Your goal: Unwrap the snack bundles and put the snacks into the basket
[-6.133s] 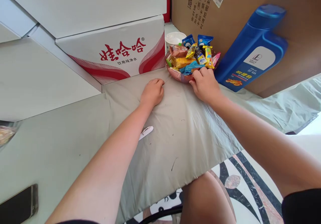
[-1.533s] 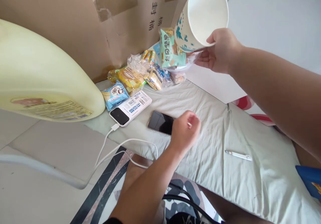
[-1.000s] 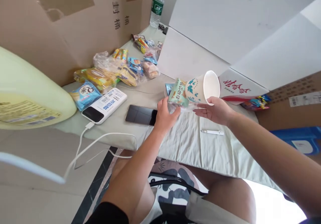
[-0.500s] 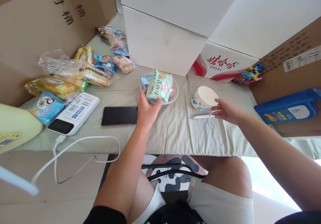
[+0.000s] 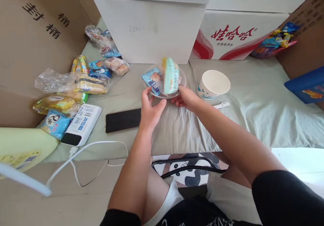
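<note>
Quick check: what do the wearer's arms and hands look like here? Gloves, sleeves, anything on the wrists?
Both hands are bare: no gloves on the left hand or the right hand, and no watch, band or ring is visible. Forearms are uncovered. A short black sleeve covers the right upper arm, and a black sleeve edge shows on the left.

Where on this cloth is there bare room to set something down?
The cloth is bare right of the paper cup, up to the blue bottle. A smaller patch lies before the phone. The snack packets crowd the left.
</note>
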Demonstrator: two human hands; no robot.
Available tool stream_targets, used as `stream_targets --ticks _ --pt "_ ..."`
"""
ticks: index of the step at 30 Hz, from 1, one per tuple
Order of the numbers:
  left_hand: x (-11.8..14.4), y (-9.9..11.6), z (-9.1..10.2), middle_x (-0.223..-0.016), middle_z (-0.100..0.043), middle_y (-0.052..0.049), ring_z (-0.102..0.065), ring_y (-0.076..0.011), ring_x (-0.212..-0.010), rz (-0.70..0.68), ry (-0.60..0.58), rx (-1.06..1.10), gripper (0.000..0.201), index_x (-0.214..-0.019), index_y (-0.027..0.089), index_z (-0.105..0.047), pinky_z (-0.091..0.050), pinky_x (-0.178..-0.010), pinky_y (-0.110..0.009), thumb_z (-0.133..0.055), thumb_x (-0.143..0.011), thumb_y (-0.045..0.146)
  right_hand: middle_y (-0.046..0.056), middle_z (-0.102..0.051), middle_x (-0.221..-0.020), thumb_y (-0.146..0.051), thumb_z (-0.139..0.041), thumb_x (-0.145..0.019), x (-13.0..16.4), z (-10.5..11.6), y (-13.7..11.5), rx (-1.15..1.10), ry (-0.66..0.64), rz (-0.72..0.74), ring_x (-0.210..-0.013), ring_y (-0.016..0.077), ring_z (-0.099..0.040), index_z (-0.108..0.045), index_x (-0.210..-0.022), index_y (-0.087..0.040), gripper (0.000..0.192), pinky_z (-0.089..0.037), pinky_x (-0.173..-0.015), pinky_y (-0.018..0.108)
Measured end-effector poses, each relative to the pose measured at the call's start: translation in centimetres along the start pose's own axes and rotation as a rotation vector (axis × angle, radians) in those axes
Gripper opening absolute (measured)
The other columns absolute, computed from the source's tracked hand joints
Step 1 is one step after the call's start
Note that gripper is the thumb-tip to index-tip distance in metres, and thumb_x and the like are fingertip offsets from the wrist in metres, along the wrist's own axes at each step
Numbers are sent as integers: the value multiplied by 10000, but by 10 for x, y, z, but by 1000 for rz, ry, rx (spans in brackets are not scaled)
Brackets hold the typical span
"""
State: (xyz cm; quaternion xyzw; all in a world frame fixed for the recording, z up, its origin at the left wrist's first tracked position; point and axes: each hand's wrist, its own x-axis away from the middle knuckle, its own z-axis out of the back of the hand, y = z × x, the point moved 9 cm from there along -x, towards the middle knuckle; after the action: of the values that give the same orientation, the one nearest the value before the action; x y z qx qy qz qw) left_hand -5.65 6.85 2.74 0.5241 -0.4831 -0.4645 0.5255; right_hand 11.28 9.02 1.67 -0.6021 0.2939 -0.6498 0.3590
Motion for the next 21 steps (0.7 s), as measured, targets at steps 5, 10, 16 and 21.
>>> stream_targets --ticks 5,10,16,21 --pt "0 -6 10 -1635 -412 -120 -475 -320 -1498 51 34 62 765 -1440 318 -433 -474 -1179 -440 -818 -799 476 21 -628 -561 -316 -486 -953 -8 21 -34 111 141 40 -452 135 -554 -591 -893 -200 168 -447 -458 219" --pt "0 -9 10 -1678 -355 -116 -449 -321 -1514 238 36 375 830 -1516 367 -343 -589 -1035 -426 -765 -823 539 87 -707 -827 -392 -579 -940 10 33 -132 775 416 486 -892 282 -718 -571 -1062 -211 218 -571 -837 437" --pt "-1 -13 -1 -1635 -462 -53 -496 -316 -1480 423 18 581 751 -1463 368 -418 -585 -1039 -395 -760 -802 467 175 -705 -1068 -247 -679 -911 21 -15 -193 1277 467 621 -1263 412 -615 -615 -1045 -168 168 -449 -982 535" --pt "-5 -9 0 -1572 -531 -53 -570 -280 -1406 379 54 666 679 -1380 331 -494 -567 -1062 -387 -773 -770 430 211 -719 -1028 -54 -673 -832 55 -52 -213 1886 564 556 -1077 367 -701 -557 -1316 -30 498 -459 -872 452"
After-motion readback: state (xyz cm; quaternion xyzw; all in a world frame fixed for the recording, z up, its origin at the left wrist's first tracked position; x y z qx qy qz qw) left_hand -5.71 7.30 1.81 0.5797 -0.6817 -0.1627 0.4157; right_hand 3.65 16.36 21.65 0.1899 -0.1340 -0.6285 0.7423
